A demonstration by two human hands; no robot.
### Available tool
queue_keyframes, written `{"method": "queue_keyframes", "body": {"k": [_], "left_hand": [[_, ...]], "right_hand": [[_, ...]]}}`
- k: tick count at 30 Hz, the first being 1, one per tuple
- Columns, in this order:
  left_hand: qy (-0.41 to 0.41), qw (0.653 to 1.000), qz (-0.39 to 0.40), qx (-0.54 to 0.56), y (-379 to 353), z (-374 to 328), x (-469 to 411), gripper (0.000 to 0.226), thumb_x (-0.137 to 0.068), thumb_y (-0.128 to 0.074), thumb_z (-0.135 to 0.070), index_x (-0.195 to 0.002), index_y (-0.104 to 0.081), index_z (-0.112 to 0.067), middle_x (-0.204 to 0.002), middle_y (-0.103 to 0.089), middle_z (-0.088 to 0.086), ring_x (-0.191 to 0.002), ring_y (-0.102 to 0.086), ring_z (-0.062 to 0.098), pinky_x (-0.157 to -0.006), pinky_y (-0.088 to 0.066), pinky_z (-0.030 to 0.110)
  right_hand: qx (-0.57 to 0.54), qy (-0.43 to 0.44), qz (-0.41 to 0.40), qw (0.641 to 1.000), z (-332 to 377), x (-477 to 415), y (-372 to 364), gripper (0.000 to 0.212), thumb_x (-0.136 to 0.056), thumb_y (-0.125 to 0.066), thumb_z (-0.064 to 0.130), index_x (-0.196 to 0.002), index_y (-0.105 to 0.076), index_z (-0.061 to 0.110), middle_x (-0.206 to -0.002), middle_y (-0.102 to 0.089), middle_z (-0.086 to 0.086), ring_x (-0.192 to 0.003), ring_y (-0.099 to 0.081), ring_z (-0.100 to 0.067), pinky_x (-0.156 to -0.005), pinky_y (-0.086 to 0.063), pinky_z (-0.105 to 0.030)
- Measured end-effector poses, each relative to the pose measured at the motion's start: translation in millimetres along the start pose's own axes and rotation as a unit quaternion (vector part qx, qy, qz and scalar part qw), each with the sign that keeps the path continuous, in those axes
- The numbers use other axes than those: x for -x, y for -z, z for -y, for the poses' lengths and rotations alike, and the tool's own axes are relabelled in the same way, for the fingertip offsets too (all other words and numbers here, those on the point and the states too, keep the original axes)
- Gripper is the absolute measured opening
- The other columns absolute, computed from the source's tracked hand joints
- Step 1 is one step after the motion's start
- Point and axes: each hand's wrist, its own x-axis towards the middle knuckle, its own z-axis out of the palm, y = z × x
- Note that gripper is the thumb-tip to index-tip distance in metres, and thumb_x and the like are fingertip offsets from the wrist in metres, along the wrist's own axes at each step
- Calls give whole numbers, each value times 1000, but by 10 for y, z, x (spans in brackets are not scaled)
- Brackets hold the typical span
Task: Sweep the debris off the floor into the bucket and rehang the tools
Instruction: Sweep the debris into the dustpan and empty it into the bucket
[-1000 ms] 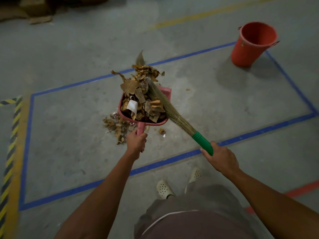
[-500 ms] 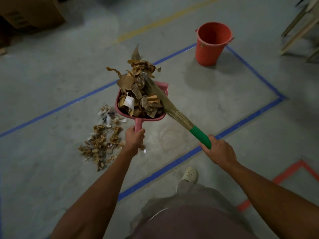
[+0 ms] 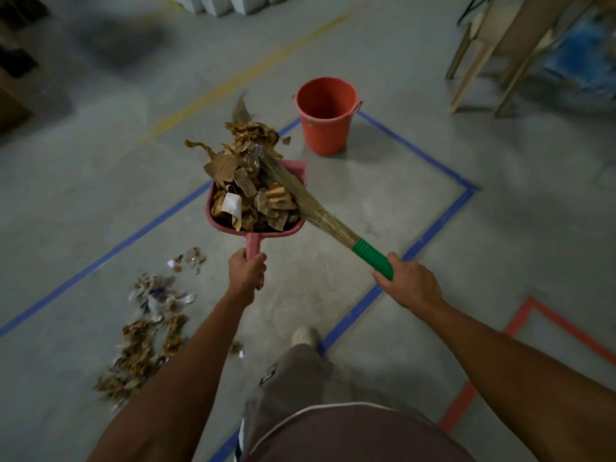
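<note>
Left grip (image 3: pixel 247 270) clasping dustpan (image 3: pixel 299 170), mouth pointing away toward bucket (image 3: pixel 325 131), right grip (image 3: pixel 411 283) clasping broom (image 3: pixel 320 215), bristles slanting up-left

A dim grey concrete floor (image 3: pixel 83 201) fills the frame, crossed by a blue tape outline (image 3: pixel 433 225) through the middle, a faded yellow line (image 3: pixel 246 75) above it and red tape (image 3: pixel 550 315) at lower right, with pale wooden furniture legs (image 3: pixel 476 58) blurred at upper right and dark boxes (image 3: pixel 10 95) at the left edge.

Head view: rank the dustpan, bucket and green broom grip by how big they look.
1. dustpan, nearer the camera.
2. bucket, farther off, so true order with the dustpan is unsure.
3. green broom grip, clearly smallest.
</note>
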Motion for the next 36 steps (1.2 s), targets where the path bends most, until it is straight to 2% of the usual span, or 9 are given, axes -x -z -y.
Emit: {"method": "queue_keyframes", "body": {"k": [4, 9, 12, 17, 26, 36], "left_hand": [[-18, 999, 32, -12, -423, -353, -450, 3, -91, -54, -2, -90, -52, -3, -66, -47, 12, -41, -39, 17, -36, -33, 22], [-21, 998, 62, -19, -1000, -816, -1120, 7, -91, -55, -4, -97, -53, -1, -67, -48, 12, -43, -41, 16, -36, -34, 24], [-25, 997, 76, -15, -1308, -1109, -1574, 5, -90, -55, -2, -93, -52, -2, -64, -45, 10, -42, -39, 14, -36, -32, 24], [-23, 995, 95, -21, -1697, -1661, -2296, 5, -91, -55, -2, -94, -51, -1, -64, -46, 10, -42, -39, 15, -36, -34, 24], [-7, 995, 96, -35, -2423, -2577, -3504, 7, -90, -56, -3, -95, -51, -2, -67, -47, 12, -42, -40, 15, -36, -35, 25], [41, 997, 64, -32, -3402, -3270, -4872, 10, -90, -57, -4, -99, -52, -2, -67, -47, 11, -43, -39, 14, -37, -33, 24]], "right_hand": [[-12, -25, -21, 999, -214, -449, 153, 45, -92, -50, 62, -99, -48, 18, -70, -57, -6, -62, -59, -26, -56, -50, -33], [-7, -36, -44, 998, -496, -1221, 406, 44, -92, -51, 61, -99, -49, 18, -66, -54, -3, -56, -55, -22, -51, -42, -28], [3, -49, -52, 997, -607, -1755, 594, 43, -92, -52, 60, -97, -49, 18, -64, -53, -1, -54, -53, -22, -50, -39, -28], [6, -62, -50, 997, -718, -2636, 911, 42, -92, -50, 63, -96, -48, 21, -62, -55, 1, -54, -58, -19, -49, -47, -28], [16, -60, -38, 997, -914, -4206, 1384, 41, -92, -51, 61, -100, -49, 21, -61, -52, 4, -54, -55, -17, -49, -42, -27], [12, -19, 4, 1000, -1423, -6169, 1775, 38, -92, -53, 59, -102, -53, 22, -62, -56, 4, -53, -58, -15, -49, -47, -28]]}}
